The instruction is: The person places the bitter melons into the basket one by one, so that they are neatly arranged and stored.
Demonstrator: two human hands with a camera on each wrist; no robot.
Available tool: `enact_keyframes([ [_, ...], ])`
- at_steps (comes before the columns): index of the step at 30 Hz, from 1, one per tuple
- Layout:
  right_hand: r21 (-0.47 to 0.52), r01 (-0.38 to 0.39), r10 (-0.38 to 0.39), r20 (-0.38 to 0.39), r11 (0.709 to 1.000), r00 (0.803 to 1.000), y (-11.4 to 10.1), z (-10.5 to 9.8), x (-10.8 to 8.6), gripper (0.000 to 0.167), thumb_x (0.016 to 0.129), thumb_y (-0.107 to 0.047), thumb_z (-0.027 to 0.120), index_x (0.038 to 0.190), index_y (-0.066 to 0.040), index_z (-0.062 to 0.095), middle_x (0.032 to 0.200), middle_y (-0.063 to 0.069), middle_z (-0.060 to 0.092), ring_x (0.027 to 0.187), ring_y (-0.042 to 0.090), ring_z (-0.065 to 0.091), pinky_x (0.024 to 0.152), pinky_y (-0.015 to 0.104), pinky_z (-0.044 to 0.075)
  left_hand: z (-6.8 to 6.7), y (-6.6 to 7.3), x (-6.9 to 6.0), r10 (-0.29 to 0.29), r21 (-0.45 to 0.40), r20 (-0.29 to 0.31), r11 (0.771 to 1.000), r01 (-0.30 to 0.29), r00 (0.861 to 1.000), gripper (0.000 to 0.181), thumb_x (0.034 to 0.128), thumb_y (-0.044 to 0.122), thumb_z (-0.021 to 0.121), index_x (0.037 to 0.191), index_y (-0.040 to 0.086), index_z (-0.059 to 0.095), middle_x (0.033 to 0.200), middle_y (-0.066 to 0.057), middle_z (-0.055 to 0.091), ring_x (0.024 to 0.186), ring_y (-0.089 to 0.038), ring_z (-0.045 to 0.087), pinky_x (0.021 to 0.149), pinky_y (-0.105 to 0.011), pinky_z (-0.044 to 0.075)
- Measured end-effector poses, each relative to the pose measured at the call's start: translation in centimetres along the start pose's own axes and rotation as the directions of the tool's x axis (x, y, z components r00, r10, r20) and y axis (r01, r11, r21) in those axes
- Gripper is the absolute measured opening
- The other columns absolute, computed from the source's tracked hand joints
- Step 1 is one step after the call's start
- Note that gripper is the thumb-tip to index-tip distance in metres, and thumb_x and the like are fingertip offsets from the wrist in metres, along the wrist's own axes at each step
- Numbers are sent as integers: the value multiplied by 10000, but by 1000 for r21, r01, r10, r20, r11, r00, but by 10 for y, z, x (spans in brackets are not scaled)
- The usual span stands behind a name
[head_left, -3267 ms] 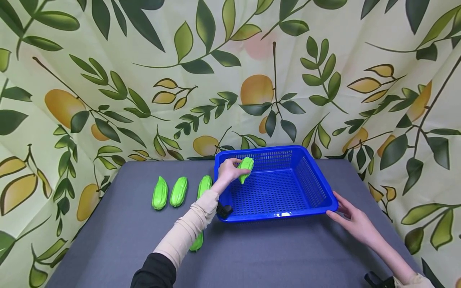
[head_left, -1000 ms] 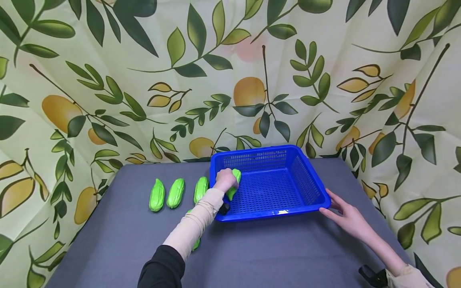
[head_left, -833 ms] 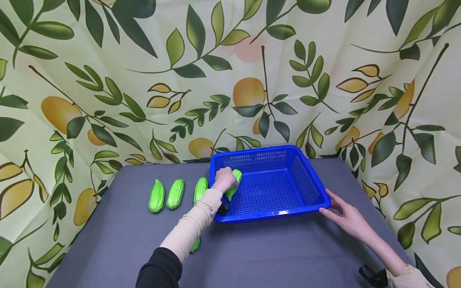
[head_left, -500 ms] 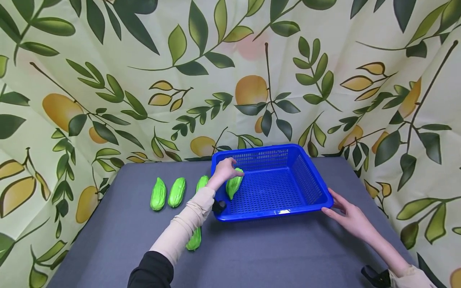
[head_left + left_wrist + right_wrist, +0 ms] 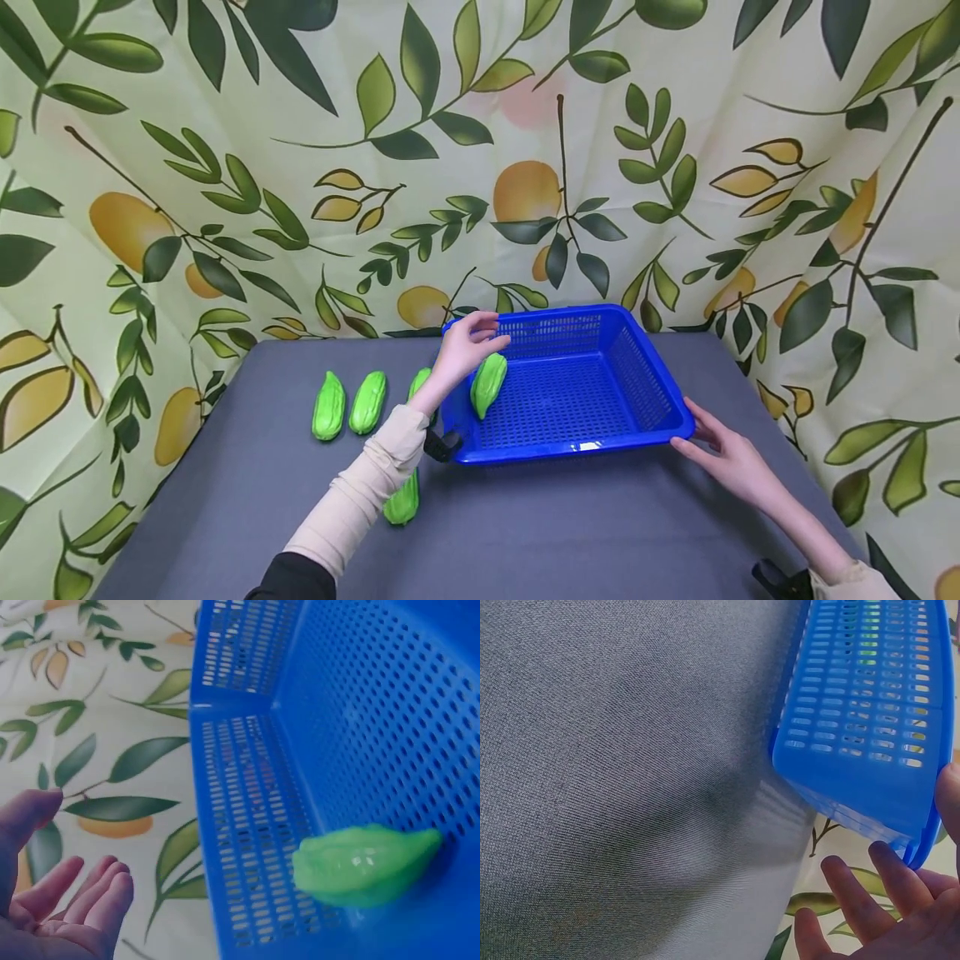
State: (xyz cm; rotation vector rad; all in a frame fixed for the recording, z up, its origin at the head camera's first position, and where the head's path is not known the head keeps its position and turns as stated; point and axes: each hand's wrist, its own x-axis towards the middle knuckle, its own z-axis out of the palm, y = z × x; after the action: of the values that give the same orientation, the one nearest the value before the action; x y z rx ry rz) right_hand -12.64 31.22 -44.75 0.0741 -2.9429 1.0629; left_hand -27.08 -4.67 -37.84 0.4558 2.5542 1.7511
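A blue perforated basket (image 5: 576, 450) stands on the grey table, with one green ridged vegetable (image 5: 489, 385) lying at the left of its floor. Above the basket's left rim is the left hand (image 5: 465, 346), fingers apart and holding nothing; in the left wrist view the hand (image 5: 71, 900) is beside the basket wall, clear of the vegetable (image 5: 364, 866). The right hand (image 5: 731, 458) grips the basket's near right corner between thumb and fingers. The right wrist view shows the thumb and fingers of this hand (image 5: 900, 907) at the basket's rim (image 5: 943, 735).
Left of the basket, several green vegetables lie on the grey table (image 5: 570, 533): one at the far left (image 5: 328, 407), one beside it (image 5: 368, 403), and others partly hidden by the left arm, such as the nearer one (image 5: 402, 500). A leaf-patterned cloth (image 5: 450, 275) hangs behind.
The left hand has lowered the green vegetable onto the basket floor and let go of it, then lifted up and left. The right hand has stayed at the basket corner.
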Motion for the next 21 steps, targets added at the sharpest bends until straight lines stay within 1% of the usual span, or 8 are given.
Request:
enact_keyframes([
  [3, 4, 11, -11, -6, 1000, 1000, -1, 2, 1, 732, 928, -317, 606, 1456, 61, 266, 1258, 370, 522, 1109, 518, 547, 852, 583, 498, -10, -1, -13, 18, -58, -28, 998, -20, 999, 453, 839, 96, 709, 1252, -19, 560, 1215, -225, 610, 1160, -352, 593, 1007, -369, 471],
  [6, 1, 17, -17, -13, 1000, 1000, -1, 2, 2, 726, 929, -303, 607, 1453, 68, 266, 1247, 377, 524, 1100, 529, 545, 845, 593, 493, -19, 0, -22, 32, -78, -36, 996, -34, 999, 461, 836, 90, 711, 1258, -14, 558, 1216, -204, 614, 1157, -324, 602, 1008, -352, 470],
  [10, -8, 14, -14, 3, 1000, 1000, 0, 1, 1, 735, 936, -312, 594, 1455, 76, 247, 1261, 386, 506, 1110, 540, 529, 850, 609, 484, -21, 0, -33, 49, -97, -25, 994, -51, 998, 473, 839, 101, 711, 1273, 4, 551, 1236, -191, 606, 1171, -312, 594, 1015, -350, 464],
  [13, -7, 14, -14, 3, 1000, 1000, -1, 1, 1, 731, 936, -311, 594, 1453, 78, 253, 1260, 384, 509, 1113, 534, 533, 856, 604, 485, -21, 2, -37, 55, -108, -22, 993, -57, 998, 462, 844, 103, 708, 1272, 16, 558, 1249, -198, 599, 1182, -315, 586, 1022, -360, 457],
  [16, -9, 12, -12, 0, 1000, 1000, -2, 2, 1, 729, 936, -310, 595, 1449, 83, 258, 1257, 383, 511, 1107, 531, 538, 846, 586, 497, -20, 3, -41, 62, -123, -32, 990, -65, 998, 451, 846, 85, 702, 1266, 4, 559, 1254, -212, 593, 1187, -324, 581, 1022, -381, 455],
  [21, -11, 7, -7, -3, 1000, 1000, -2, 1, 0, 728, 935, -310, 596, 1447, 85, 261, 1259, 381, 512, 1107, 526, 541, 851, 589, 493, -20, 6, -49, 75, -151, -51, 985, -82, 996, 443, 841, 65, 702, 1259, 14, 562, 1239, -195, 605, 1178, -304, 591, 1012, -388, 461],
])
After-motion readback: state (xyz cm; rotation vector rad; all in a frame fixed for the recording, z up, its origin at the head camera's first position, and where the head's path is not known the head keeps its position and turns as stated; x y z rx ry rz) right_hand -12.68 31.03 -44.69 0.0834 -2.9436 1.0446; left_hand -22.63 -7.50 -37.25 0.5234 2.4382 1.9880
